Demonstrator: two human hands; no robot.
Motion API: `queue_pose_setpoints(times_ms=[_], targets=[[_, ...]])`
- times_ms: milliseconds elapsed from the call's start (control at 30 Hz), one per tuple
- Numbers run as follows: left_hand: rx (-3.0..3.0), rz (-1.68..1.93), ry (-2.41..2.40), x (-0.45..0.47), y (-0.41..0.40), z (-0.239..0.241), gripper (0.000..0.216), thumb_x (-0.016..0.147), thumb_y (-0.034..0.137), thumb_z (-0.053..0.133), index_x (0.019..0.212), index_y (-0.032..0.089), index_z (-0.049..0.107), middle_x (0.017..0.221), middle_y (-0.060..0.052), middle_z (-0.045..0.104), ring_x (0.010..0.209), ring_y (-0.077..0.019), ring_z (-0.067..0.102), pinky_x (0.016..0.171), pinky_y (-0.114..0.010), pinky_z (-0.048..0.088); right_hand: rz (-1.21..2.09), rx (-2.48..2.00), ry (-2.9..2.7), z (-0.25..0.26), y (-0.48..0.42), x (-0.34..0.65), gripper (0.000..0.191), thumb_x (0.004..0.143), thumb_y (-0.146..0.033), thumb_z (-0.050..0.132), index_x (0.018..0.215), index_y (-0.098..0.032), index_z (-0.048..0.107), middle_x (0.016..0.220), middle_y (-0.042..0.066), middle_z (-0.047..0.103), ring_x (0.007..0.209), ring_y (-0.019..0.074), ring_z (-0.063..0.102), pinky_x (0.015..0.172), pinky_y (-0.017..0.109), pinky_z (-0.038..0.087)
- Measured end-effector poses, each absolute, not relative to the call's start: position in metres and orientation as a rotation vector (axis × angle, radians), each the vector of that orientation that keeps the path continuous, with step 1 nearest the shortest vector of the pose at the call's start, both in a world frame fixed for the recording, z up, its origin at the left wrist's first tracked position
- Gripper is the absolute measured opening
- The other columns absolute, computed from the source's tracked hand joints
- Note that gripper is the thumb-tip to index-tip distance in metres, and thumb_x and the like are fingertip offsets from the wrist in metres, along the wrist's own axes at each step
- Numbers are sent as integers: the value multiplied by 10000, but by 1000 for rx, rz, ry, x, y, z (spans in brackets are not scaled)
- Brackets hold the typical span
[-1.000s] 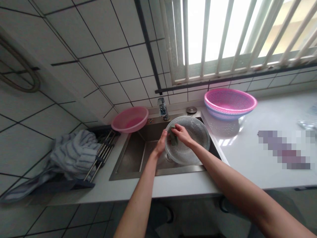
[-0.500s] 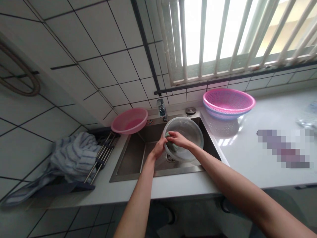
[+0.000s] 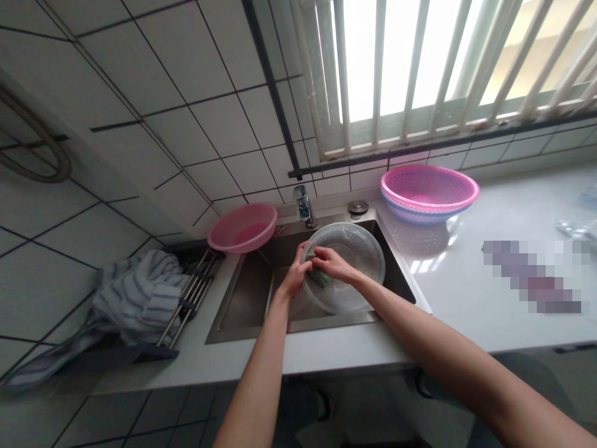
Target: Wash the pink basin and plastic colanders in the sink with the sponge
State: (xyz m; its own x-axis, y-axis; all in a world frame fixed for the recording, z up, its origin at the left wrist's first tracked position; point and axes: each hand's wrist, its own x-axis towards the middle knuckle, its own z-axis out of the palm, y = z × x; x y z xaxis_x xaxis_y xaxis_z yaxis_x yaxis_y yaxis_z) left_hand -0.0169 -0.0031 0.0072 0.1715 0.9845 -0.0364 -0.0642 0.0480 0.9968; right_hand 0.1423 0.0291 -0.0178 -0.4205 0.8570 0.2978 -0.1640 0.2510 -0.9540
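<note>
The clear, round, ribbed plastic bowl [image 3: 359, 258] sits within the opening of the sink, over its right part, wide mouth facing up; whether its base touches the bottom, I can't tell from here. Light catches the fine lines running around and down its see-through wall. The person's left hand [image 3: 293, 278] grips the rim on the left side, fingers curled over it. The right hand [image 3: 332, 264] reaches in over the bowl and is closed on a small, soft, dull-green cloth [image 3: 320, 277], which is bunched against the inside near the same rim, so the two hands nearly meet.

Around them rises a wall of white tiles with dark joints [image 3: 196, 81], and to the right a bright window behind pale upright bars [image 3: 401, 81]. Below runs the glossy white surface [image 3: 452, 305], with the rectangular stainless-steel sink [image 3: 240, 298] set into it. At the far left a grey-and-white striped cloth [image 3: 135, 289] lies heaped beside a rack of metal rods [image 3: 189, 302]. A pink openwork basket [image 3: 426, 180] rests in a bluish-purple one [image 3: 424, 215] by the window wall; a plain pink plastic basin [image 3: 242, 231] stands at the sink's back left corner. Behind the bowl are a chrome tap [image 3: 303, 205] and a little round metal drain piece [image 3: 358, 207].
</note>
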Motion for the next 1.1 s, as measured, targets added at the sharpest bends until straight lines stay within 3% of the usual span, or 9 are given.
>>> queue_pose_setpoints(times_ms=[167,333,600,700,833,933,1033,1100], targets=[[1220,1009,988,-9,1,-1,808,656,174,636,1457,243,566,1239,-66,723,1067,-284,670,959,-426,552,1142,-845,-1200,-11,39,157,269,860,-475,598,846,-234,480,806,-20,503,746,158,448,674,259,402],[1256,1035,1095,-15,3,-6,664,636,147,642,1298,183,686,1142,-79,752,1124,-329,666,1080,-498,497,1292,-687,-1599,-12,27,148,256,859,-462,614,850,-214,551,836,-8,541,785,161,480,719,260,415],[1440,1050,950,-6,-1,9,874,614,89,708,1458,260,562,1483,-70,603,1423,-341,498,1236,-434,337,1142,-859,-1274,-12,40,157,289,843,-496,592,856,-235,470,826,-12,508,783,164,467,699,252,417],[1434,1048,972,-10,0,11,811,637,124,702,1420,261,541,1387,-62,632,1328,-305,556,1194,-413,367,1193,-783,-1446,-16,38,154,270,848,-479,597,860,-218,529,847,-9,548,803,162,488,737,257,429],[1357,991,1027,-19,0,8,685,683,190,665,1342,265,495,1127,-12,657,1015,-216,622,971,-344,481,1194,-794,-1520,-22,37,148,247,857,-449,599,833,-207,554,827,-14,549,785,157,487,715,254,413],[1351,992,1044,-20,0,7,644,663,173,666,1273,258,477,1050,14,632,920,-174,600,835,-274,474,1204,-770,-1536,-23,35,148,218,863,-420,597,856,-203,571,831,-11,553,781,158,485,717,256,413],[1300,1012,1054,-19,0,7,545,674,173,654,1187,233,477,979,28,616,902,-156,598,825,-254,467,1325,-639,-1666,-23,30,145,189,841,-383,616,869,-197,596,845,0,583,776,160,501,716,262,418],[1294,1037,1075,-19,-1,8,593,663,153,641,1229,229,480,998,24,633,938,-161,612,867,-264,477,1347,-609,-1688,-23,30,144,183,828,-375,629,841,-195,594,828,2,584,761,159,500,696,260,410]])
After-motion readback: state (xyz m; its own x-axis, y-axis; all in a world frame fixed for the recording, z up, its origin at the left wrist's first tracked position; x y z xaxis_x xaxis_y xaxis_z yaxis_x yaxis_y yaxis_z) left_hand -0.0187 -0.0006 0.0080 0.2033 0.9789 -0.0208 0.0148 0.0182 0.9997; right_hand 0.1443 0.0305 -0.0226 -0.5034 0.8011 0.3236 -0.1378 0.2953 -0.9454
